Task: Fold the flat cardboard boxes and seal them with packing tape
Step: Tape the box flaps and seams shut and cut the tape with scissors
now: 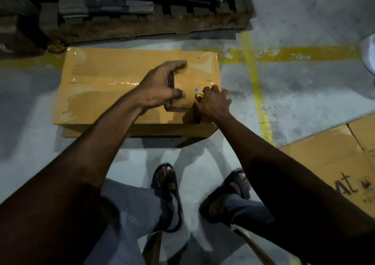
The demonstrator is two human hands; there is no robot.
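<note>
Concrete floor (304,94), grey, marked with yellow lines (256,82). At 12 o'clock, against the far edge, stands a pallet (142,28) loaded with flat, stacked sheets, blurred and dark.

Box (105,69): sits on the floor just above centre, in front of the pallet. It is folded up and closed. Glossy tape (121,83) runs along the top seam from 9 to 3 o'clock, and further shiny strips cross the left and right ends.

Sheet (328,155): one flat, unfolded carton lies at 4 o'clock, well apart from the box, with black writing on it.

Left hand (160,86): over the right half of the box top, fingers and thumb curled round the roll (180,101), which rests on the box.

Right hand (213,102): at the box's near right corner, clenched round a small cutter (198,94) with a yellow tip, held just beside the roll.

Assessment: this box appears sealed or nearly so. The step in hand looks to be severing the tape from the roll at the right end. Whether the strip is already cut cannot be told. Outstanding: pressing down the loose end, then folding and taping the sheet at 4 o'clock and, presumably, the stock on the pallet.
</note>
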